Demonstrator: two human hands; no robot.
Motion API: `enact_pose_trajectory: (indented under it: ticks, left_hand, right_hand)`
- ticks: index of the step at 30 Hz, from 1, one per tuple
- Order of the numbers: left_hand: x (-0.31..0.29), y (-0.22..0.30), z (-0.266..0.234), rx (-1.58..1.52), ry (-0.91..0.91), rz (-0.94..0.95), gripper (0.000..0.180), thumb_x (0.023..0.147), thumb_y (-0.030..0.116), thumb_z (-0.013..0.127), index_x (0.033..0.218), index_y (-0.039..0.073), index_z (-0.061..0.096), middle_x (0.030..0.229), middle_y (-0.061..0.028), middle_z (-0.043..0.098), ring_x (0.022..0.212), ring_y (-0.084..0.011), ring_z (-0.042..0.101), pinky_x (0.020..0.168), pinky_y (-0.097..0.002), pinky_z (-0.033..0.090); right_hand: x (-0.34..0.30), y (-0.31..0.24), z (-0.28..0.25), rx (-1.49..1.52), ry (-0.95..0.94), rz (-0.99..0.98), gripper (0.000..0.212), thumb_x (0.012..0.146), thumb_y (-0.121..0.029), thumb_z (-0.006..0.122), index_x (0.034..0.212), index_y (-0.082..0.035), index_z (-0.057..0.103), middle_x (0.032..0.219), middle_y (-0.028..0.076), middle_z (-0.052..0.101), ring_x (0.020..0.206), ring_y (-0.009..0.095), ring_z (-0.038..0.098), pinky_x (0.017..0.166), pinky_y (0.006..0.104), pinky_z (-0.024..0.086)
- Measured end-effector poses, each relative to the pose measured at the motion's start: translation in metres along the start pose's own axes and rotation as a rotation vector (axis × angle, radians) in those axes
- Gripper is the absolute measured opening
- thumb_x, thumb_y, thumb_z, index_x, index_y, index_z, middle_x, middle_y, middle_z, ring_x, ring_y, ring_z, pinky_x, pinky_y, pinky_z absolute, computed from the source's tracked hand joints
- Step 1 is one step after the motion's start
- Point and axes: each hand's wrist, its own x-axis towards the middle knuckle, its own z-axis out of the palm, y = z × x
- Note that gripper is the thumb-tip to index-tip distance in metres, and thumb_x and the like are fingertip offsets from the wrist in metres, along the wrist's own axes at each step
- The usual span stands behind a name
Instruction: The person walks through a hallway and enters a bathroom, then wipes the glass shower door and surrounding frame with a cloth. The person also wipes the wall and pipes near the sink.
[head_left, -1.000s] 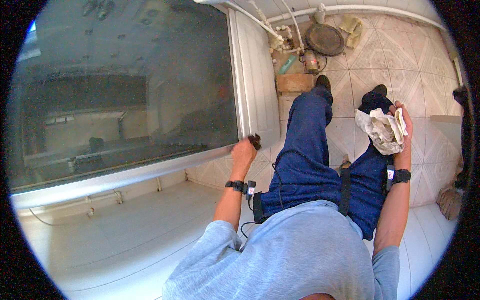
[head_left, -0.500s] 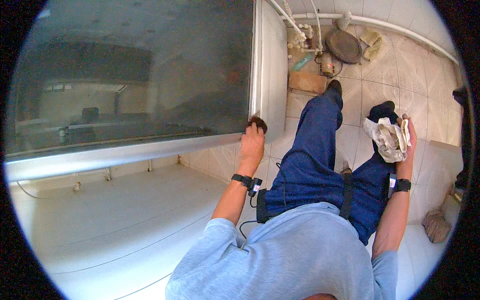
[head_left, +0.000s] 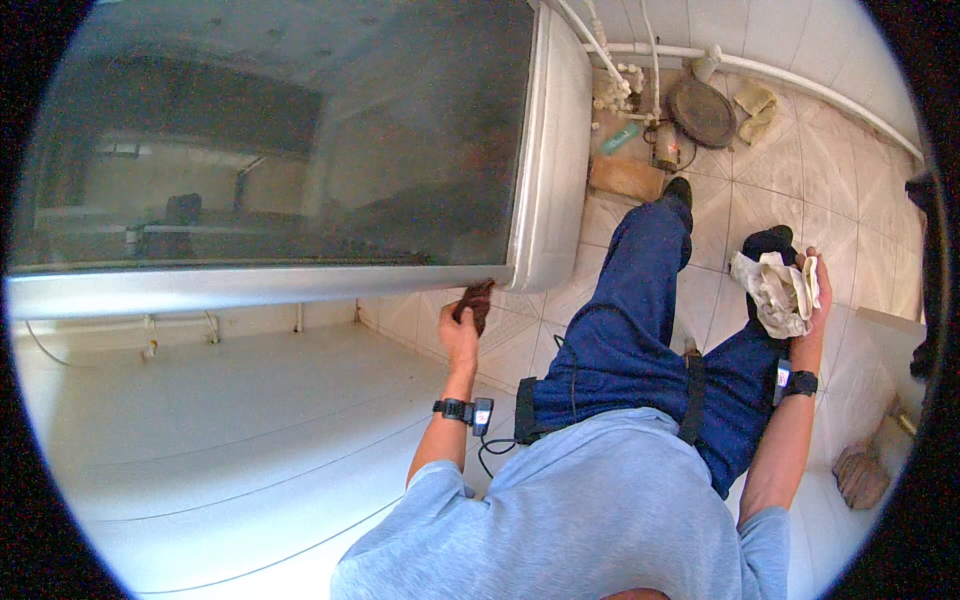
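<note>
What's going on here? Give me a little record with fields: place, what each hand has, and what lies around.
place: tiled room with a large grey-framed glass window pane above a white sill
left hand: grips a small dark brown pad, pressed at the lower frame corner
right hand: holds a crumpled white cloth, away from the window
clothing: blue jeans, light blue shirt, black wrist straps
floor: round dark lid, white pipes, yellowish rag
</note>
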Motion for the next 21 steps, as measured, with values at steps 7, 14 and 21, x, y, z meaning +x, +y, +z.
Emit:
enact_pose_trajectory:
  ticks: [7,14,21]
  left_hand:
    - [0.027,0.067,-0.078,-0.781,0.419,-0.13,0.021,0.103,0.011,0.061,0.12,0.0,0.059,0.119,-0.0084,0.065,0.105,-0.0209,0.061,0.093,-0.038,0.05]
    - [0.05,0.094,-0.049,-0.767,0.572,-0.031,0.023,0.108,0.015,0.053,0.124,-0.002,0.057,0.117,-0.0079,0.065,0.106,-0.0197,0.06,0.093,-0.0361,0.049]
    - [0.066,-0.029,-0.007,-0.989,0.343,-0.515,0.025,0.1,0.009,0.061,0.12,-0.006,0.063,0.122,-0.0136,0.067,0.106,-0.025,0.063,0.092,-0.0372,0.052]
  right_hand:
    - [0.004,0.003,-0.009,-0.015,0.012,0.006,0.049,0.105,-0.038,0.059,0.136,0.0,0.062,0.115,0.009,0.069,0.102,0.019,0.067,0.091,0.0313,0.054]
    - [0.007,0.0,-0.019,0.014,-0.067,0.033,0.042,0.109,-0.031,0.054,0.137,-0.001,0.061,0.118,0.007,0.07,0.107,0.017,0.067,0.095,0.0326,0.054]
    - [0.0,-0.024,-0.011,-0.13,-0.263,0.08,0.043,0.11,-0.027,0.052,0.144,-0.001,0.057,0.123,0.004,0.066,0.111,0.014,0.064,0.1,0.0288,0.052]
